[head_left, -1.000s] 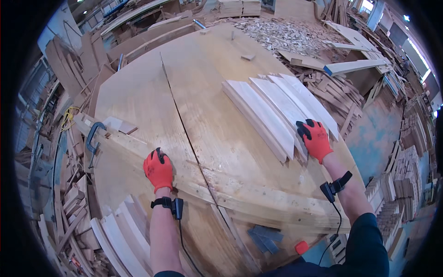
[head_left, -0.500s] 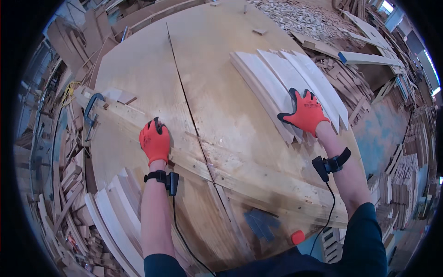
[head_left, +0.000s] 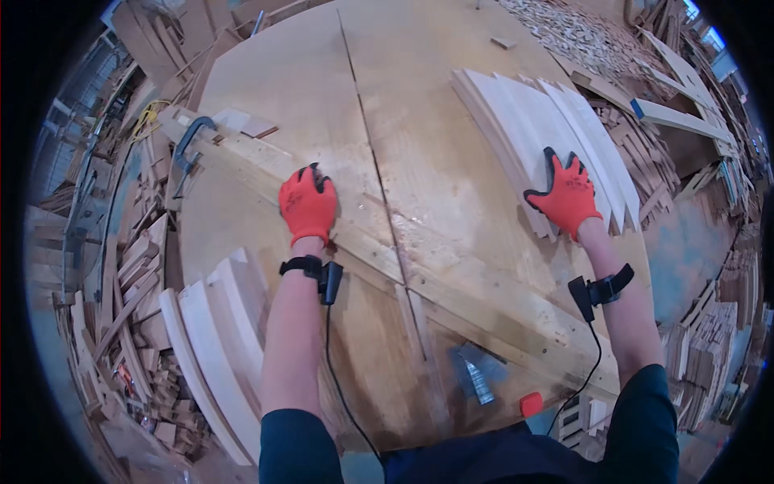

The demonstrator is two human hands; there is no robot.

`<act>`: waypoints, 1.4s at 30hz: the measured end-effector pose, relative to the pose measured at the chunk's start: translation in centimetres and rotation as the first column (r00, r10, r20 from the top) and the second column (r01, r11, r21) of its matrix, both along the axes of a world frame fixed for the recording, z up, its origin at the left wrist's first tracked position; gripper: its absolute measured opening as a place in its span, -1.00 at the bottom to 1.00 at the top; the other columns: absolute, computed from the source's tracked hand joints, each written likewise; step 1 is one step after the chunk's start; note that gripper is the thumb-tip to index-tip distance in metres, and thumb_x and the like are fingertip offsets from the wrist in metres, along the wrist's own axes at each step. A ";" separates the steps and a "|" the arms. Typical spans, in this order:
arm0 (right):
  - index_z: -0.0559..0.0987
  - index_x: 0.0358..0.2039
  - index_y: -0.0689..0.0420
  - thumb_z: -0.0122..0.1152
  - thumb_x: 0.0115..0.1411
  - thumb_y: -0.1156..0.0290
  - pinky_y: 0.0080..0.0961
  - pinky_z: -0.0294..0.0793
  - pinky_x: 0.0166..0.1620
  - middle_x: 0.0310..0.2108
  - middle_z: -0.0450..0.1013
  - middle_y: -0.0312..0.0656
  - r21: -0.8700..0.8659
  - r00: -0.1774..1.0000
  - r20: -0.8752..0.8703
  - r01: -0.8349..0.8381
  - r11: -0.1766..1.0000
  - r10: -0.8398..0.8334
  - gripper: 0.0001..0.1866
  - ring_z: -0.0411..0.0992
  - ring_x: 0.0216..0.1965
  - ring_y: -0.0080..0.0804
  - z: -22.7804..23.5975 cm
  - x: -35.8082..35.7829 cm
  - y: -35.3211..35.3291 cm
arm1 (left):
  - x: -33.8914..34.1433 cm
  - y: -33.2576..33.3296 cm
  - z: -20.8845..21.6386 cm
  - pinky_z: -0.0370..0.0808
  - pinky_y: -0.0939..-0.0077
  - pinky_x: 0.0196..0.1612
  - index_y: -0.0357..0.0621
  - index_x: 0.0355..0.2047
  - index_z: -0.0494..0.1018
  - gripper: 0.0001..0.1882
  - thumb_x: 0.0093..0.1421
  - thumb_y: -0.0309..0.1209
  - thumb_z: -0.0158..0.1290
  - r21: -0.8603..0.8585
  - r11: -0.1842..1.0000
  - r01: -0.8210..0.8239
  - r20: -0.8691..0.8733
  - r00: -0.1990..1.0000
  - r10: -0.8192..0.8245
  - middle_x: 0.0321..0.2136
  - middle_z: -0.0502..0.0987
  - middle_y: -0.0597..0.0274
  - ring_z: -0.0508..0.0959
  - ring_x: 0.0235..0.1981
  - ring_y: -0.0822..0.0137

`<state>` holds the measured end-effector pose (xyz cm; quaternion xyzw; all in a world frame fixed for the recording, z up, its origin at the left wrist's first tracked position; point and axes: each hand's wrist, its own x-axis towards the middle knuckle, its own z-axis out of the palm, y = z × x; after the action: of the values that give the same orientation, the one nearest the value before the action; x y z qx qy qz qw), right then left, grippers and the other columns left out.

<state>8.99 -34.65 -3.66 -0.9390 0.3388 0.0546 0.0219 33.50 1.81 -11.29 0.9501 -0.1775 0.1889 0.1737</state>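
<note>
My right hand (head_left: 567,198), in a red glove with dark fingertips, lies with fingers spread on a row of pale boards (head_left: 516,117) at the right of the worktable. The boards lie side by side, their near ends uneven. At the left, my left hand (head_left: 308,203), gloved alike, rests at a long wooden beam (head_left: 451,302) that runs slantwise across the table. Its fingers are curled in; what they hold, if anything, is hidden. A dark C-clamp (head_left: 187,145) grips the beam's far left end.
More pale curved boards (head_left: 211,339) stand left of my left forearm. Near the table's front edge lie grey-blue flat pieces (head_left: 477,373) and a red object (head_left: 530,404). A dark seam (head_left: 377,165) divides the tabletop (head_left: 435,121). Wood offcuts (head_left: 145,298) heap up around it.
The view has swung, so the table and boards appear farther right and slightly higher. My right hand stays spread on the boards, and my left stays curled at the beam.
</note>
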 end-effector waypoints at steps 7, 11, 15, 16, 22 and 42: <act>0.19 0.42 0.00 0.36 0.03 -0.20 0.12 0.11 0.34 0.40 0.05 0.18 -0.120 0.996 -0.053 -0.083 0.989 0.077 0.04 0.05 0.40 0.19 1.4 -0.5 0.7 | -6.1 1.1 0.3 0.08 -0.06 0.38 -0.12 0.07 0.52 -0.47 0.17 -0.08 0.13 -0.032 0.960 0.279 -0.143 0.949 -0.281 0.14 0.49 0.05 0.40 0.21 0.03; 0.39 0.28 0.06 0.37 0.10 -0.06 -0.07 0.26 0.28 0.30 0.27 0.05 -0.051 0.880 0.329 -0.344 0.937 0.342 -0.20 0.24 0.30 0.02 0.6 -0.8 5.4 | -10.4 4.2 3.9 0.07 -0.06 0.38 -0.16 0.13 0.48 -0.42 0.19 -0.09 0.15 -0.384 0.886 0.260 -0.324 0.860 -0.393 0.18 0.45 -0.04 0.33 0.28 -0.03; 0.54 0.09 0.14 0.37 0.14 0.07 -0.28 0.47 0.11 0.04 0.51 -0.03 0.426 0.738 0.550 -0.650 0.629 0.390 -0.42 0.49 0.02 -0.05 1.5 -1.4 12.9 | -15.1 10.8 11.8 -0.02 -0.19 0.38 -0.13 0.30 0.30 -0.20 0.15 0.04 0.18 0.266 0.964 0.003 -0.100 0.995 0.025 0.32 0.26 -0.15 0.17 0.37 -0.13; 0.54 0.10 0.13 0.37 0.14 0.09 -0.26 0.46 0.11 0.03 0.51 -0.02 0.496 0.745 0.532 -0.660 0.565 0.402 -0.42 0.49 0.04 -0.04 0.9 -1.8 13.9 | -16.0 12.8 12.5 -0.04 -0.22 0.38 -0.12 0.33 0.23 -0.13 0.13 0.09 0.18 0.357 0.925 -0.127 -0.125 0.975 0.182 0.35 0.20 -0.18 0.12 0.39 -0.15; 0.58 0.04 0.11 0.34 0.16 0.05 -0.23 0.50 0.05 -0.07 0.54 -0.04 0.565 0.655 0.584 -0.752 0.339 0.479 -0.48 0.51 -0.05 -0.04 -0.1 -2.9 20.9 | -22.6 22.8 12.4 0.02 -0.18 0.37 -0.21 0.42 0.06 0.09 0.06 0.17 0.24 0.322 0.829 -0.456 -0.241 0.808 0.538 0.37 0.09 -0.35 0.06 0.41 -0.23; 0.20 0.40 0.16 0.52 0.02 0.10 -0.38 0.37 0.22 0.23 0.37 0.08 0.824 0.801 0.563 -0.562 0.068 -0.203 0.03 0.39 0.20 -0.29 4.3 0.2 23.4 | -14.6 -0.3 16.0 0.45 0.58 0.00 -0.29 0.28 0.31 -0.43 0.41 -0.16 0.05 -0.856 0.433 -0.281 -0.471 0.769 -0.433 0.03 0.48 0.25 0.45 0.01 0.46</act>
<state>9.15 -11.27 0.61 -0.6776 0.0597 -0.0020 0.7330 18.89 1.56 4.72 0.7007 -0.0256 -0.0875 0.7076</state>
